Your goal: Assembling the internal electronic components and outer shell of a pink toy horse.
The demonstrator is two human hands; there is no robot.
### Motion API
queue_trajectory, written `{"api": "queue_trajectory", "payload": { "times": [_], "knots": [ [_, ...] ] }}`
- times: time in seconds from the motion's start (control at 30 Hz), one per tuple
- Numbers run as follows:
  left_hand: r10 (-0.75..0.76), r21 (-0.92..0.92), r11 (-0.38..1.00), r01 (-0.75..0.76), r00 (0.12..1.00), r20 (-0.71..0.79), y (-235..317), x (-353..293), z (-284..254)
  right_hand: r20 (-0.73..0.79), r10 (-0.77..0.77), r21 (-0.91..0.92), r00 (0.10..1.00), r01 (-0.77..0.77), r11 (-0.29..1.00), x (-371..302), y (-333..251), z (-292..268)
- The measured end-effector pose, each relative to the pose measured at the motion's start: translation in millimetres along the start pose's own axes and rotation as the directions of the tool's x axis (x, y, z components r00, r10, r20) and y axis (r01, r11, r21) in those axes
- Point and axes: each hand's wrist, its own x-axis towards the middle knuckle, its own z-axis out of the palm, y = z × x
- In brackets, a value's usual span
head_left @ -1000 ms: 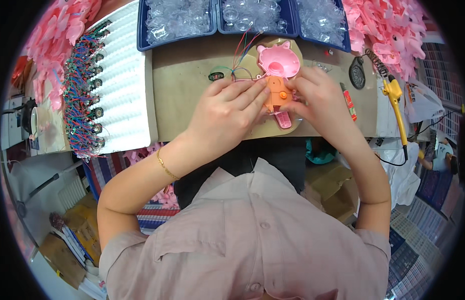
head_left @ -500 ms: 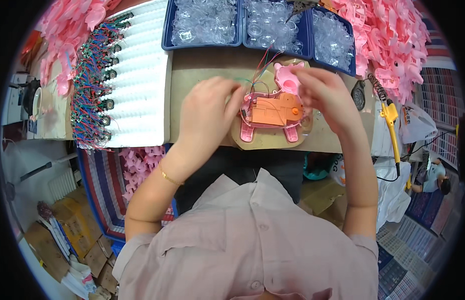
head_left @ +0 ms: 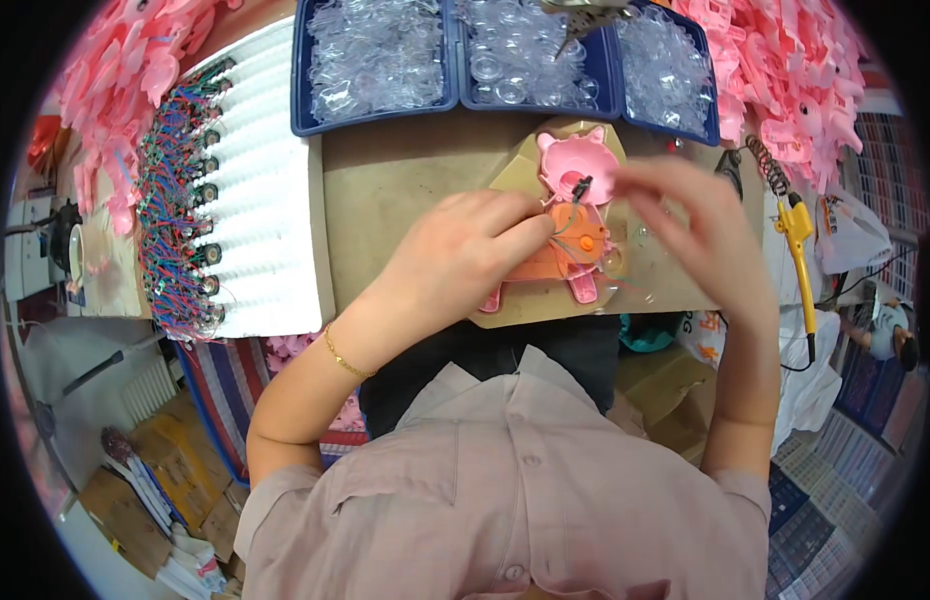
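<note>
A pink plastic toy half shell shaped like an animal, with a hollow head (head_left: 582, 158), lies on a tan pad (head_left: 523, 172) at the table's front edge. An orange gear housing (head_left: 575, 262) sits in its body. My left hand (head_left: 475, 240) rests over the left of the body and covers much of it. Its thumb and forefinger close on thin wires beside the housing. A grey wire with a small black part (head_left: 582, 187) rises from there across the head. My right hand (head_left: 700, 215), slightly blurred, hovers right of the toy with its fingers apart and nothing visible in them.
Blue trays (head_left: 455, 75) of clear plastic parts line the back. Left stands a white ribbed foam rack (head_left: 270, 200) with bundled coloured wires (head_left: 175, 220). Pink shells (head_left: 785, 80) pile up at both sides. A yellow-handled tool (head_left: 797, 240), apparently a soldering iron, stands right.
My left hand has moved right, onto the toy's body and its wires. My right hand has drawn slightly right, away from the head. The black part now shows over the head.
</note>
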Motion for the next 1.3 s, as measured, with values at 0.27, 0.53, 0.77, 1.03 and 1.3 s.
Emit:
{"api": "queue_trajectory", "payload": {
  "times": [0.27, 0.53, 0.77, 1.03, 1.3],
  "knots": [
    [-0.094, -0.078, 0.992, 0.095, 0.995, 0.027, -4, 11, -5, 0.155, -0.047, -0.202, 0.987, 0.078, 0.976, 41, 26, 29],
    [-0.586, -0.502, 0.488, 0.714, 0.694, 0.418, -4, 16, -18, 0.151, -0.258, -0.178, 0.954, 0.283, 0.943, 31, 34, 24],
    [-0.476, -0.383, 0.723, 0.575, 0.816, 0.328, -5, 16, -15, -0.030, -0.440, -0.338, 0.898, 0.405, 0.850, 2, 51, 38],
    [-0.525, -0.522, 0.574, 0.630, 0.773, 0.355, -6, 7, -9, -0.045, -0.029, -0.260, 0.999, 0.017, 0.965, 13, 32, 42],
    [-0.547, -0.611, 0.455, 0.647, 0.745, 0.382, -7, 5, -6, -0.044, -0.157, -0.195, 0.987, 0.146, 0.970, 19, 41, 42]
  ]
}}
